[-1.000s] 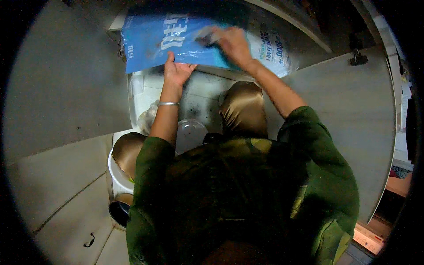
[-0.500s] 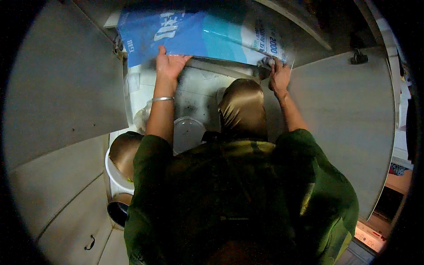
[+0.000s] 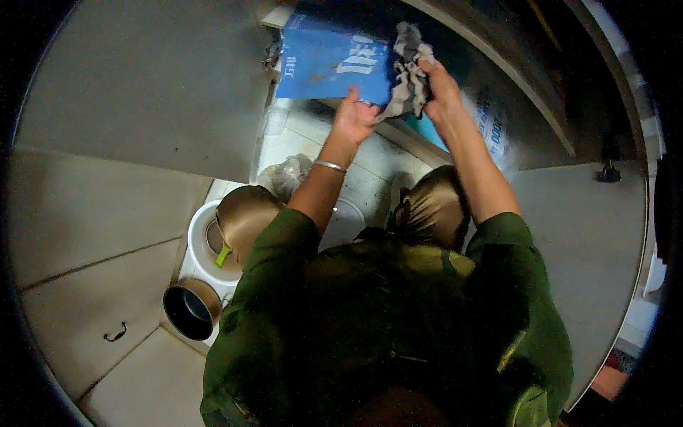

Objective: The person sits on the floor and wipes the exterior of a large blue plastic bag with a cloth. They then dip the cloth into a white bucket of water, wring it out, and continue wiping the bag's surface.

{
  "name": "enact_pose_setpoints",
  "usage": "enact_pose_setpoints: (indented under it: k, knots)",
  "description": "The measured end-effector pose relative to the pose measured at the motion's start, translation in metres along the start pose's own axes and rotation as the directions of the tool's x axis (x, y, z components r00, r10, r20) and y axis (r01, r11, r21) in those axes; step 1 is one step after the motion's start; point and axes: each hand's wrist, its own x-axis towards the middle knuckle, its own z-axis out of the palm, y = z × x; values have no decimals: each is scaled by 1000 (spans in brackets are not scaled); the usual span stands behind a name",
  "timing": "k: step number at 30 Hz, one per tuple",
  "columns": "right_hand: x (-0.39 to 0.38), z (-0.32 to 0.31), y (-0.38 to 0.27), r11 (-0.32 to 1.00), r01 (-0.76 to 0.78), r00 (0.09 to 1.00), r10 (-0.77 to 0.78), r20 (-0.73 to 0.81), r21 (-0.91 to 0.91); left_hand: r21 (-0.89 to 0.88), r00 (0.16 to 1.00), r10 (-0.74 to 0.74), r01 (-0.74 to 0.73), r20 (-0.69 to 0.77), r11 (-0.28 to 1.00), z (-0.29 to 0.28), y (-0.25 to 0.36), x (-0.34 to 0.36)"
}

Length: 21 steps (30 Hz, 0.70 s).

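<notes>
My right hand (image 3: 441, 96), near the upper middle of the head view, grips a crumpled, grimy grey-and-white cloth (image 3: 409, 75) against a blue plastic sheet (image 3: 316, 60) with white print, spread along a pale ledge. My left hand (image 3: 354, 117) is at the sheet's lower edge, its thumb raised and its fingers curled beside the cloth's lower end; what they grip is partly hidden. The sheet continues to the right behind the cloth, with a teal and white part.
Grey doors (image 3: 156, 85) flank the space. Below lie a crumpled translucent bag (image 3: 284, 174), a white basin (image 3: 203, 245), a dark pot (image 3: 189, 313) and a clear lid (image 3: 350, 217). Two shiny brown fabric-covered shapes (image 3: 432, 206) sit beside my forearms.
My right hand has moved up from the sheet's right part, bringing the cloth close to my left hand, where it shows larger. The camera's view has shifted, moving surroundings in the picture.
</notes>
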Motion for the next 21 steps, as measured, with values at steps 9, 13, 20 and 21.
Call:
enact_pose_setpoints:
  k: [9,13,20,21]
  knots:
    - [33,-37,53,995,-99,995,99,10,32,-261,952,287,-305,-104,916,-26,29,2]
    - [28,-46,39,998,50,998,-49,27,-41,-341,932,331,-362,-146,868,-35,62,12]
    - [37,9,40,801,498,867,-471,163,-332,-269,861,447,-502,-241,822,-60,110,23]
    - [36,21,41,662,601,796,-545,262,-449,-264,866,416,-485,-279,834,-52,112,18]
